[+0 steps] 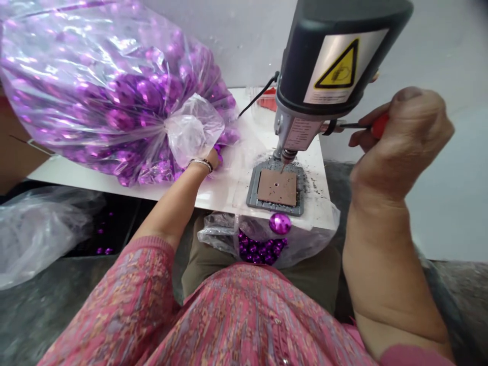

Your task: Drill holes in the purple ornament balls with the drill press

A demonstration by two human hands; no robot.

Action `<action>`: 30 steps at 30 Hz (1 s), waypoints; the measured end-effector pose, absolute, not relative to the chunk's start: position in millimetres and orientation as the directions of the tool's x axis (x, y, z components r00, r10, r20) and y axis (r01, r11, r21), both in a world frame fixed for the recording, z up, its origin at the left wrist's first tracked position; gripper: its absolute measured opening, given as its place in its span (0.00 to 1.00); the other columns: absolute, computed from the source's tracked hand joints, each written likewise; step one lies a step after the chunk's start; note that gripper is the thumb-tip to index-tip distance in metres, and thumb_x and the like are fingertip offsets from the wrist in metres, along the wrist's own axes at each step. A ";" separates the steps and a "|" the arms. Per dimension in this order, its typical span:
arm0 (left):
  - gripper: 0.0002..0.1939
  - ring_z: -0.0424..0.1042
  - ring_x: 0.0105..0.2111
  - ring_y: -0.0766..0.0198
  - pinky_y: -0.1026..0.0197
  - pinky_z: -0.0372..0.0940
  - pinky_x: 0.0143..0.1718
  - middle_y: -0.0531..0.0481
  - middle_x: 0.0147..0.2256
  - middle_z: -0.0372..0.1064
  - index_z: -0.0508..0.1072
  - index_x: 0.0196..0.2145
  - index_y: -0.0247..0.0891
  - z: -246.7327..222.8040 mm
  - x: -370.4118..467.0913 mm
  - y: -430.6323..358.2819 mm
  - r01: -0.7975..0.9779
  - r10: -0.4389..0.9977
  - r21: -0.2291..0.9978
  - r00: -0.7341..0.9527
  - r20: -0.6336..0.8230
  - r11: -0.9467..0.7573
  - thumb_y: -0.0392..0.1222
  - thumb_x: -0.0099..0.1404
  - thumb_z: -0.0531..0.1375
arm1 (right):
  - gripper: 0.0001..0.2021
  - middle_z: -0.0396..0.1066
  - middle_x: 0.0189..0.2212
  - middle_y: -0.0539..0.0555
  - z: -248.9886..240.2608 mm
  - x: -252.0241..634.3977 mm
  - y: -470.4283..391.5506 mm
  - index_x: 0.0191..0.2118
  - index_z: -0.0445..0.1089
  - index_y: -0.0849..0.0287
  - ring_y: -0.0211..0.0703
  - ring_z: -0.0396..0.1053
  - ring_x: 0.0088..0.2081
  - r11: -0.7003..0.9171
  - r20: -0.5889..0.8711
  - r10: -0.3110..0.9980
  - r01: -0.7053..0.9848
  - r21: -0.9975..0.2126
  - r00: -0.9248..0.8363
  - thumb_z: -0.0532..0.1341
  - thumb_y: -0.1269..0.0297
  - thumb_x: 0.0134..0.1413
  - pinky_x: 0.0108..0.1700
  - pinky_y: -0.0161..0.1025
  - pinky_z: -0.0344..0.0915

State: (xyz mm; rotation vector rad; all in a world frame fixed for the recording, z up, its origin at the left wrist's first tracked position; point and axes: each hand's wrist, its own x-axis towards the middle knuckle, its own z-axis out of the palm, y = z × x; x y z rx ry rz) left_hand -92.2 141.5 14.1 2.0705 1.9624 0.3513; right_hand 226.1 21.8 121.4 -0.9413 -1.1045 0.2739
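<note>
My right hand [406, 137] is closed around the red knob [379, 126] on the lever of a small drill press [320, 76]. Below the drill bit lies a brown square board [277, 187] with a hole near its middle, on the grey base plate [253, 199]. My left hand [214, 159] is at the opening of a big clear bag [125, 101] full of shiny purple balls; its fingers are largely hidden among purple balls there. One purple ball [280, 223] is at the table's front edge, above an open plastic bag [305, 249] holding smaller-looking purple balls.
Dark shavings [312, 180] are scattered on the white table [224, 190] around the drill base. A black cord [259, 94] runs behind the press near something red [268, 100]. At lower left, clear plastic [46, 229] lies by a dark container with a few purple bits.
</note>
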 end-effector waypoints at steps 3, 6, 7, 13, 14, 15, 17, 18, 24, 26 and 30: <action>0.28 0.68 0.60 0.28 0.32 0.60 0.64 0.30 0.50 0.75 0.78 0.50 0.30 4.4 -92.4 136.3 0.961 0.998 0.278 0.006 -0.061 0.011 0.33 0.49 0.67 | 0.20 0.62 0.22 0.42 121.7 224.8 20.6 0.27 0.59 0.65 0.17 0.57 0.20 0.620 0.645 0.611 0.230 -0.750 0.458 0.54 0.55 0.66 0.28 0.27 0.53; 0.34 0.69 0.59 0.35 0.38 0.61 0.65 0.31 0.55 0.73 0.74 0.57 0.30 6.7 -90.2 123.7 0.952 0.997 0.301 0.063 -0.055 -0.044 0.32 0.50 0.67 | 0.19 0.59 0.21 0.42 121.0 223.2 18.8 0.26 0.57 0.65 0.16 0.57 0.22 0.622 0.648 0.615 0.228 -0.749 0.449 0.53 0.57 0.66 0.30 0.27 0.52; 0.35 0.70 0.58 0.39 0.41 0.63 0.64 0.32 0.56 0.73 0.73 0.59 0.30 10.6 -87.9 118.5 0.935 0.996 0.347 0.087 -0.034 -0.070 0.34 0.52 0.67 | 0.19 0.59 0.21 0.42 120.4 223.0 18.5 0.26 0.57 0.65 0.16 0.57 0.22 0.620 0.649 0.617 0.233 -0.749 0.446 0.53 0.58 0.67 0.31 0.27 0.52; 0.34 0.74 0.36 0.64 0.60 0.72 0.40 0.45 0.45 0.76 0.70 0.63 0.40 22.7 -53.1 75.8 0.260 0.911 0.965 0.389 -0.140 0.037 0.53 0.62 0.70 | 0.18 0.60 0.21 0.44 123.6 225.4 21.9 0.25 0.59 0.66 0.17 0.58 0.24 0.586 0.629 0.618 0.257 -0.768 0.471 0.53 0.63 0.67 0.33 0.26 0.57; 0.33 0.73 0.32 0.66 0.62 0.71 0.36 0.47 0.41 0.76 0.71 0.62 0.41 18.4 -46.1 69.4 0.112 0.875 0.985 0.455 -0.167 0.130 0.55 0.63 0.70 | 0.18 0.60 0.21 0.44 127.1 225.7 22.7 0.26 0.60 0.67 0.17 0.59 0.24 0.567 0.615 0.628 0.261 -0.781 0.477 0.52 0.65 0.67 0.33 0.25 0.57; 0.32 0.71 0.29 0.68 0.64 0.69 0.33 0.48 0.38 0.75 0.72 0.60 0.42 12.7 -39.4 64.4 -0.009 0.843 0.976 0.507 -0.181 0.215 0.58 0.63 0.70 | 0.18 0.60 0.20 0.44 131.6 225.7 23.5 0.26 0.61 0.67 0.18 0.59 0.24 0.545 0.599 0.641 0.264 -0.795 0.480 0.51 0.65 0.68 0.33 0.25 0.58; 0.32 0.69 0.27 0.70 0.66 0.67 0.30 0.50 0.36 0.75 0.75 0.55 0.41 -0.2 -28.2 58.6 -0.162 0.805 0.928 0.562 -0.191 0.334 0.63 0.61 0.71 | 0.19 0.59 0.19 0.45 143.2 224.8 25.0 0.26 0.62 0.67 0.19 0.60 0.25 0.508 0.571 0.665 0.268 -0.818 0.482 0.48 0.66 0.70 0.33 0.24 0.58; 0.33 0.69 0.27 0.71 0.67 0.67 0.30 0.50 0.36 0.76 0.75 0.54 0.41 -5.9 -23.8 57.8 -0.196 0.796 0.910 0.572 -0.196 0.365 0.64 0.60 0.72 | 0.20 0.58 0.19 0.45 149.7 223.8 25.9 0.26 0.61 0.67 0.19 0.59 0.25 0.494 0.559 0.677 0.269 -0.827 0.478 0.47 0.66 0.70 0.33 0.24 0.58; 0.42 0.75 0.40 0.64 0.61 0.72 0.43 0.46 0.50 0.78 0.75 0.61 0.40 -9.2 -7.7 65.7 0.151 0.866 0.977 0.457 -0.204 0.150 0.48 0.49 0.78 | 0.16 0.57 0.16 0.42 178.6 218.2 32.0 0.28 0.56 0.62 0.21 0.58 0.21 0.367 0.438 0.743 0.239 -0.899 0.506 0.49 0.66 0.70 0.33 0.26 0.58; 0.42 0.75 0.47 0.58 0.57 0.72 0.51 0.44 0.54 0.77 0.74 0.63 0.37 -4.1 -2.6 68.1 0.318 0.881 0.947 0.436 -0.184 0.040 0.46 0.50 0.76 | 0.15 0.57 0.16 0.42 180.7 218.8 33.5 0.29 0.56 0.61 0.22 0.60 0.22 0.343 0.426 0.746 0.253 -0.905 0.512 0.49 0.65 0.70 0.35 0.26 0.61; 0.38 0.75 0.48 0.57 0.54 0.71 0.55 0.44 0.52 0.78 0.74 0.63 0.35 0.9 8.4 70.0 0.485 0.870 0.872 0.454 -0.191 -0.062 0.47 0.57 0.71 | 0.14 0.59 0.17 0.44 178.0 222.4 34.9 0.30 0.55 0.62 0.21 0.62 0.24 0.355 0.447 0.748 0.274 -0.894 0.490 0.49 0.65 0.70 0.38 0.26 0.62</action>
